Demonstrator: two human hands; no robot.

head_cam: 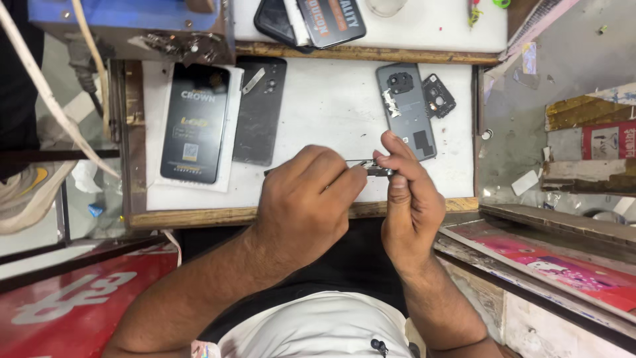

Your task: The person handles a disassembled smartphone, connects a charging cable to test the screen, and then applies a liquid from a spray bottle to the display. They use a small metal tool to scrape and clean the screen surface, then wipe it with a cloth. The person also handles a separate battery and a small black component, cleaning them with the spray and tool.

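your left hand [301,202] is pinching tweezers [344,163], your right hand [409,199] is pinching what looks like a small metal part [383,172] above the desk [318,113]; the tips are needing steady aim.

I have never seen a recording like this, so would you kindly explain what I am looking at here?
This is one picture from a camera worn on a person's head, looking down at their own two bare hands over a white work surface. The left hand grips a thin metal tool; the right hand pinches a small dark metal part against its tip. On the surface lie a grey phone back cover, a small black camera frame, a dark phone body and a black flat package.
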